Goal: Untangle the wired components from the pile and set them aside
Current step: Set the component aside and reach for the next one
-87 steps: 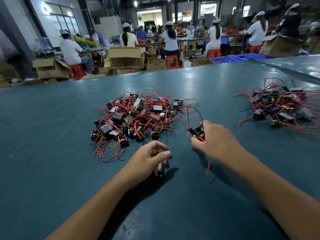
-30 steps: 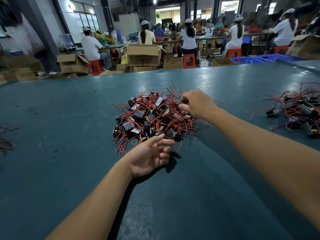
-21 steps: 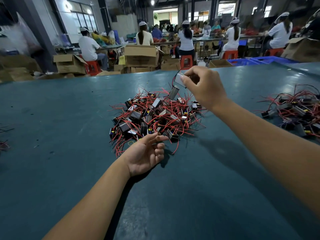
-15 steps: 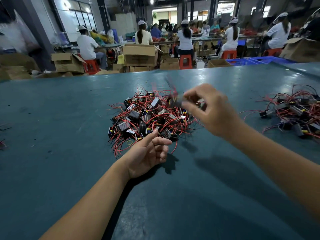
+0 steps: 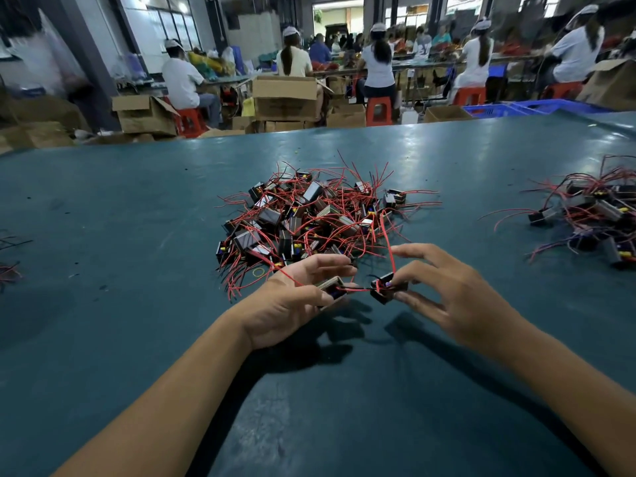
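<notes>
A tangled pile of small black components with red wires (image 5: 309, 215) lies in the middle of the teal table (image 5: 120, 208). Just in front of it, my left hand (image 5: 292, 304) lies palm up and holds one component with a tan face (image 5: 332, 287) between thumb and fingers. My right hand (image 5: 447, 294) pinches a second black component (image 5: 385, 287) close beside it. Red wires run between the two parts, and one rises from the right part back toward the pile.
A second heap of wired components (image 5: 592, 215) lies at the table's right edge. A few loose wires (image 5: 8, 266) show at the far left. Beyond the far edge stand cardboard boxes (image 5: 285, 98), red stools and seated workers.
My right hand has come down from above the pile with a component and met my left hand in front of it. My left hand now holds a component too.
</notes>
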Tool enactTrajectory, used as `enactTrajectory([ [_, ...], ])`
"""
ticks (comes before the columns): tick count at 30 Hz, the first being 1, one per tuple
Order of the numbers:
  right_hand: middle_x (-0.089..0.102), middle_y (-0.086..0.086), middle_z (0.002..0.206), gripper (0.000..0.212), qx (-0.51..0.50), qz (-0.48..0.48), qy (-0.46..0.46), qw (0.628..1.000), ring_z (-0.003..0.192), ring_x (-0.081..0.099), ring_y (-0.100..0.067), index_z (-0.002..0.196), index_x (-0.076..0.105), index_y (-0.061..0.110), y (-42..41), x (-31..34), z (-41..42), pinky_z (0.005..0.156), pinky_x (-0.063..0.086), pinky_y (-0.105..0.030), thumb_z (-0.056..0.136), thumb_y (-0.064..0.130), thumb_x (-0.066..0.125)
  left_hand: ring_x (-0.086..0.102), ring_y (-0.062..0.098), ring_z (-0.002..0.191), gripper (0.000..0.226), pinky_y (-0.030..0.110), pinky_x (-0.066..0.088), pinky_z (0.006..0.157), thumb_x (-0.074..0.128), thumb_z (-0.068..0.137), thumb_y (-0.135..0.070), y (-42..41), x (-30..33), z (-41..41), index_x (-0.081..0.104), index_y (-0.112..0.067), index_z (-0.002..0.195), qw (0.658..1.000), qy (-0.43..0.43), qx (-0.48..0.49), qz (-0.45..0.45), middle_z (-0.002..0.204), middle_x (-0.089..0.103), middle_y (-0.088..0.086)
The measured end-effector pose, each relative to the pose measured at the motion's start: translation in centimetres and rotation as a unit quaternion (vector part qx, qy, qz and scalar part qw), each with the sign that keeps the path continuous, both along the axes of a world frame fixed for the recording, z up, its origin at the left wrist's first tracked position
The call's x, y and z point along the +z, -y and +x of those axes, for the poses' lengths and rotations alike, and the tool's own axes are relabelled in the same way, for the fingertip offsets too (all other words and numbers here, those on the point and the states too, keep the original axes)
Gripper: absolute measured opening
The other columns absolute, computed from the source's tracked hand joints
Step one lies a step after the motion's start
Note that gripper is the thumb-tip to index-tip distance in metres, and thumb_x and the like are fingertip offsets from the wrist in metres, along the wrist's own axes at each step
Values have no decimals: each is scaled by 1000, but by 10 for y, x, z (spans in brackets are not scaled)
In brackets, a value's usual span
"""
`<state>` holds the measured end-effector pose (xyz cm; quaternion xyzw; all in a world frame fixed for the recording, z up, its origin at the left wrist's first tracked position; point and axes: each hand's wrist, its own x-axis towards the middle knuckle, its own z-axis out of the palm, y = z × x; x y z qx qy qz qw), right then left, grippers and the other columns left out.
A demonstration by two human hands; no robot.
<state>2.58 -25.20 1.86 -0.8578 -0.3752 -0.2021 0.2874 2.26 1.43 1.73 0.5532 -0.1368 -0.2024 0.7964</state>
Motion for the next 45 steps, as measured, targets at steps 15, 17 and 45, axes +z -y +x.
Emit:
enactTrajectory([
  [15,59,23,92,40,-86,-175,-36,980,97,50,-3,115,54,37,12,-4,6,96,19,-26,82,54,69,69,17,71,14,23,50,54,67,92,-25,-6,-6,8,67,-11,91,946,98,96,295,88,76,11],
  [17,57,21,93,33,-86,-210,-39,973,98,49,-3,111,56,38,14,-5,7,97,20,-28,85,58,63,65,7,67,14,19,49,58,65,96,-27,-9,-6,8,68,-18,86,887,175,101,415,82,74,0],
  [45,49,13,61,8,-22,3,31,999,53,40,-8,85,65,16,3,15,-15,54,35,-18,90,21,61,49,5,90,12,15,37,79,65,95,-27,-6,8,-2,74,-20,100,686,461,42,562,95,61,-13],
])
